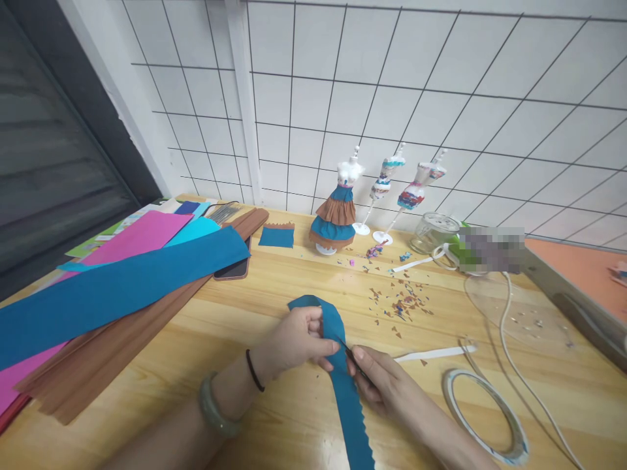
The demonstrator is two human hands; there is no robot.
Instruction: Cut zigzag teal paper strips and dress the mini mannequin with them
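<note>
A long blue strip (350, 411) with a zigzag right edge runs from the middle of the table down to the near edge. My left hand (306, 339) pinches its upper part, thumb in front and fingers behind; the strip's top end curls over to the left. On the strip's right side, my right hand (375, 378) is closed around small dark scissors (360, 367), whose tips touch the strip's edge close to my left thumb.
Blue, pink and brown sheets (122, 287) lie at left over a phone (232, 269). A dressed mannequin (337, 215), two bare-skirted ones, a glass jar (434, 232) and scraps (404, 301) stand or lie behind. At right are a tape roll (484, 414) and a white cable (514, 365).
</note>
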